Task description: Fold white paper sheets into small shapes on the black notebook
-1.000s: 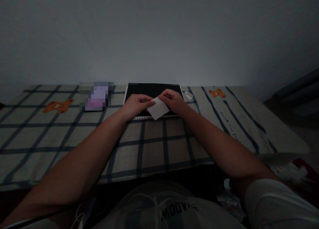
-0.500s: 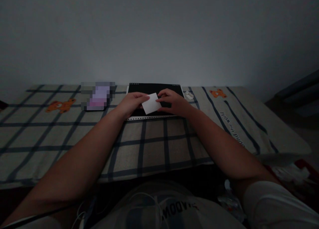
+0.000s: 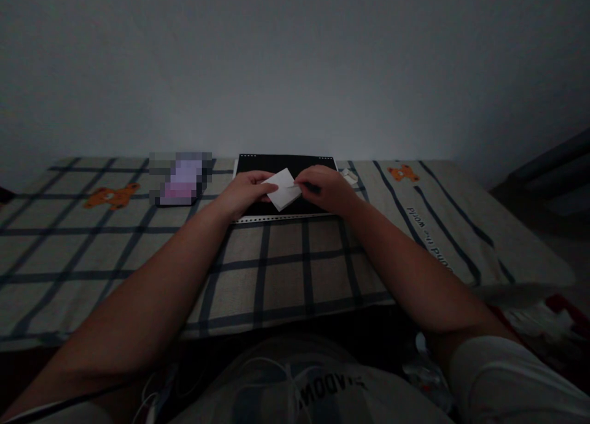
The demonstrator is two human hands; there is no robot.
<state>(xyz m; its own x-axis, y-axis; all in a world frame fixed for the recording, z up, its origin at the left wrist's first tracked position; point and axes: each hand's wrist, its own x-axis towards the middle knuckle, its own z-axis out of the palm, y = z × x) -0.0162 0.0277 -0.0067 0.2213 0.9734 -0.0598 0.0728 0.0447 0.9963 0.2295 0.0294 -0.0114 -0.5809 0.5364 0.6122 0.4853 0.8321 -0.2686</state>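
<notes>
A small folded piece of white paper (image 3: 282, 192) is held above a black-covered pad (image 3: 281, 161) with a punched white edge. My left hand (image 3: 246, 193) grips its left corner, thumb on top and fingers beneath. At the right corner my right hand (image 3: 322, 187) is closed, thumb and finger pinching the paper's edge. Layers show along the paper's lower right side. The fingertips of my right hand are partly hidden.
A phone (image 3: 182, 181) with a lit, blurred screen lies left of the pad. Small white scraps (image 3: 349, 177) rest just right of it. A checked tablecloth (image 3: 281, 276) with orange bear prints covers the table, which stands against a grey wall (image 3: 295, 67).
My right hand's fingers have drawn together into a pinch at the paper's right corner. The paper has turned slightly, and its layered edge now shows.
</notes>
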